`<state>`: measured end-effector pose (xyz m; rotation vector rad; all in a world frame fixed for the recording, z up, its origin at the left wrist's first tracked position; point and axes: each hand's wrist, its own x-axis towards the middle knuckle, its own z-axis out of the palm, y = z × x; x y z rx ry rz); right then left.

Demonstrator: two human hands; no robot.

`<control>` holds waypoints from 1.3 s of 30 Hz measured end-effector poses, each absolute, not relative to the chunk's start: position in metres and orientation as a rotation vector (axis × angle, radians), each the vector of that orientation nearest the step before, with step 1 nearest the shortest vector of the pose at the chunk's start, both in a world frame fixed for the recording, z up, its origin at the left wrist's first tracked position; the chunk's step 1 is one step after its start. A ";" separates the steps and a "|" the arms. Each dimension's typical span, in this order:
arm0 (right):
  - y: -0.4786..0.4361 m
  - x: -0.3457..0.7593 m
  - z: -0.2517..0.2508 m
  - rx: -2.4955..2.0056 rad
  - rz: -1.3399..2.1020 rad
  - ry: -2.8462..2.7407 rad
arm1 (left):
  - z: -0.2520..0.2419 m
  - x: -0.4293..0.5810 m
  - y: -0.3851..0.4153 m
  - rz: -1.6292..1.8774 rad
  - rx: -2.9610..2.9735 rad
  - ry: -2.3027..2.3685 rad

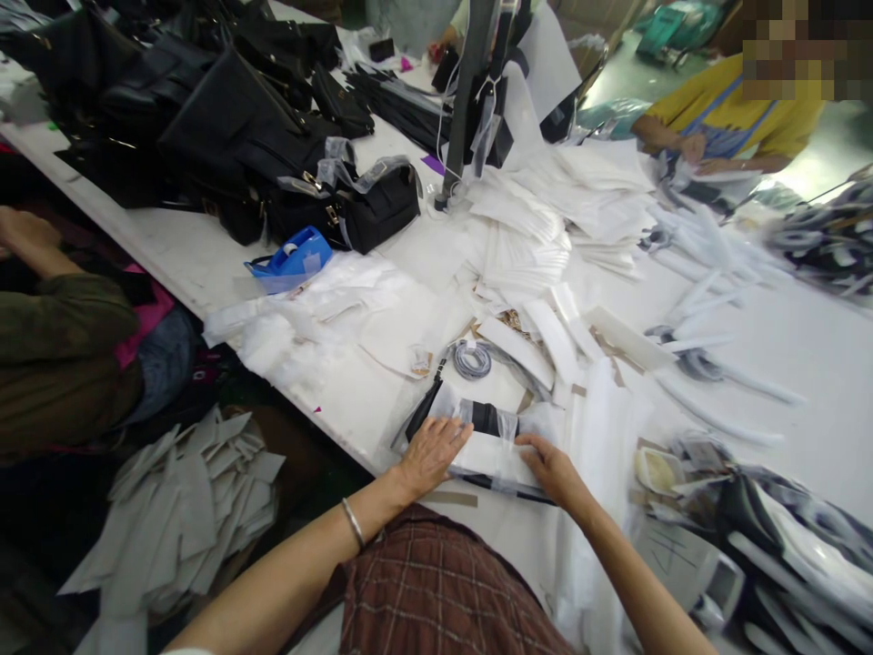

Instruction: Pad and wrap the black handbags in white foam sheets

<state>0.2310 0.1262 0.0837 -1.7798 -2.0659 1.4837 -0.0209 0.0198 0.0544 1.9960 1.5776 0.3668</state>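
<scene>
A small black bag (486, 418) lies on the table in front of me, partly covered by clear plastic and a white strip (497, 458). My left hand (436, 452) rests flat on its left end, fingers stretched out. At the right end, my right hand (554, 468) has its fingers bent around the edge of the bag and strip. Its fingertips are partly hidden. Just beyond the bag sits a coiled grey cord (472, 359). White padding strips (518, 353) lie beside the cord.
Black handbags (245, 136) are piled at the back left, near a blue tape dispenser (295, 257). White sheets (525, 227) spread across the middle. Wrapped parts (805, 564) crowd the right. A person in yellow (737, 118) works opposite; another person's sleeve (61, 355) is at left.
</scene>
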 end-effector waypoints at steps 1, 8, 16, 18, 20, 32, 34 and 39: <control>0.124 0.231 0.083 -1.728 1.423 -2.145 | 0.052 -0.022 0.019 0.375 1.999 1.569; 0.103 0.238 0.081 -1.637 1.105 -2.484 | 0.050 -0.038 0.010 0.466 2.131 1.483; 0.070 0.276 0.076 -1.654 0.548 -2.172 | 0.068 -0.064 -0.027 0.769 1.425 2.047; 0.064 0.289 0.065 -1.798 0.631 -1.981 | 0.068 -0.064 -0.032 0.695 1.198 2.063; 0.060 0.298 0.055 -1.950 0.865 -1.769 | 0.068 -0.061 -0.034 0.600 1.082 2.050; 0.050 0.282 0.057 -2.005 1.087 -1.453 | 0.102 -0.049 -0.007 0.287 1.191 2.133; 0.051 0.281 0.058 -1.967 1.069 -1.478 | 0.102 -0.053 -0.002 0.217 1.164 2.111; 0.054 0.277 0.066 -1.914 1.091 -1.502 | 0.095 -0.061 0.004 0.278 1.254 1.998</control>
